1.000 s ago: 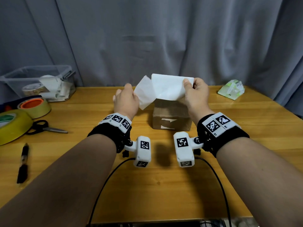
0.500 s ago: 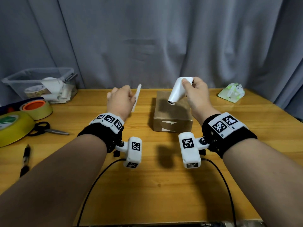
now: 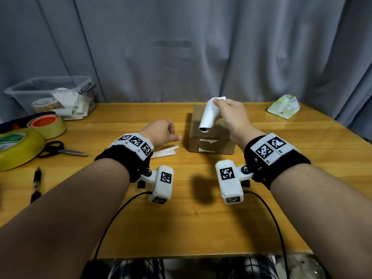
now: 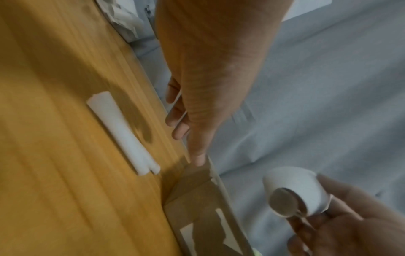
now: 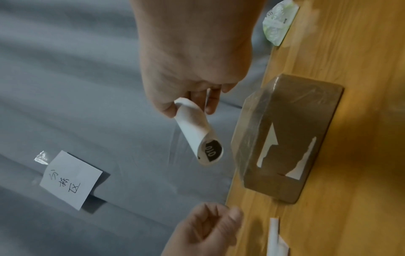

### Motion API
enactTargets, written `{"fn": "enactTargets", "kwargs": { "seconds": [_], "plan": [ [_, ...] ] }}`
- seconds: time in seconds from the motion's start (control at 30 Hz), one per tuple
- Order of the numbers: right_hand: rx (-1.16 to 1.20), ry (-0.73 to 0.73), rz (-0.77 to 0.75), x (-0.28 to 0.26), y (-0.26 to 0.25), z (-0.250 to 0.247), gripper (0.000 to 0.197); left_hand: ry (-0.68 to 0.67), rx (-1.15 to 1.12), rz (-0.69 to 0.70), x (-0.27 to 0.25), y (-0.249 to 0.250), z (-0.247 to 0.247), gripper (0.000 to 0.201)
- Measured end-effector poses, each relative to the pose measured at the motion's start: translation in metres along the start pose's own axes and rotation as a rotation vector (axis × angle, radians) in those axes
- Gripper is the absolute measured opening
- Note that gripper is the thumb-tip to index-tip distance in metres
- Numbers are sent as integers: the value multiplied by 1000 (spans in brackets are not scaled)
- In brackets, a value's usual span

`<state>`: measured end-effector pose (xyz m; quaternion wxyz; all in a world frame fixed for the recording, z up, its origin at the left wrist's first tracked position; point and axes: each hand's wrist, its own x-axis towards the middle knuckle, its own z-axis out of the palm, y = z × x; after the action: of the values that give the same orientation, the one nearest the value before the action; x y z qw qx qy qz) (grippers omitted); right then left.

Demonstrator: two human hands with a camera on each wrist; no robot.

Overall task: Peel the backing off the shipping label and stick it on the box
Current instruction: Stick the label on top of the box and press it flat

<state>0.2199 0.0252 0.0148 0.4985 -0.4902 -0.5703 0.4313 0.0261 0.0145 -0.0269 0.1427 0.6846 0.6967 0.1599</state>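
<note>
My right hand pinches the top edge of the white shipping label, which has curled into a tube and hangs just above the brown cardboard box. The right wrist view shows black print inside the label and torn white scraps on the box. The peeled backing lies rolled up on the wooden table left of the box. My left hand hovers over it with loosely curled fingers and holds nothing. In the left wrist view the backing lies apart from those fingers.
A clear plastic bin stands at the back left. In front of it are two tape rolls, scissors and a pen. A green packet lies at the back right. A grey curtain hangs behind.
The backing came fully off the label. My left hand lowered and let it go onto the table. The label curled into a tube in my right hand.
</note>
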Motion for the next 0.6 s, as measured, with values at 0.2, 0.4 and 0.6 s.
{"fn": "enactTargets", "kwargs": {
  "seconds": [0.2, 0.4, 0.6],
  "plan": [
    [47, 21, 23, -1, -7, 0, 22, 380, -223, 362, -22, 48, -19, 50],
    [105, 63, 42, 1, -18, -3, 13, 513, 146, 556, -27, 67, -18, 44],
    [77, 92, 78, 3, -19, -11, 16, 500, 79, 545, -27, 72, -19, 33]
  ]
}}
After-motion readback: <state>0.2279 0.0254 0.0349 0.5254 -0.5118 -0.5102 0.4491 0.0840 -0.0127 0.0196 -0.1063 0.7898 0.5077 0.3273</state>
